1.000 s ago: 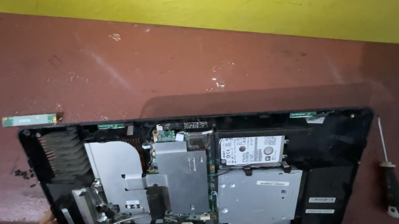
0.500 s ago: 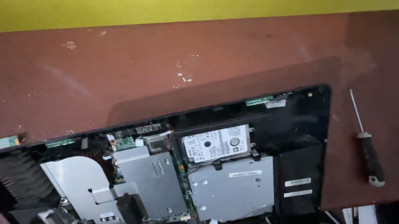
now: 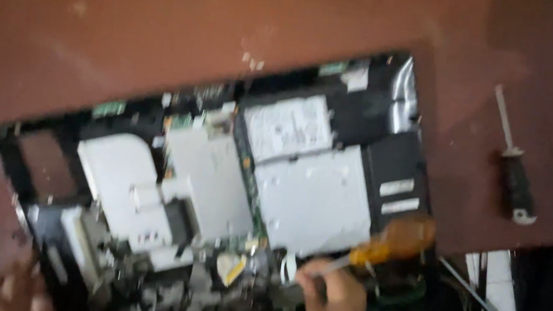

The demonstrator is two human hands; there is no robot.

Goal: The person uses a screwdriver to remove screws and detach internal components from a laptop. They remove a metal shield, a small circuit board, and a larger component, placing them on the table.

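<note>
Screwdriver work inside the opened computer chassis

My right hand grips the orange-handled screwdriver; left hand steadies the edge, grip unclear. I'd keep the tip square.

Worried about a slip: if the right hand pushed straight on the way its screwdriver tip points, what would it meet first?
The right hand aims the screwdriver down-left. First in that line, probably, is the white ribbon cable right at the tip, then the yellow tab. The frame is blurred, so depth is uncertain.
</note>
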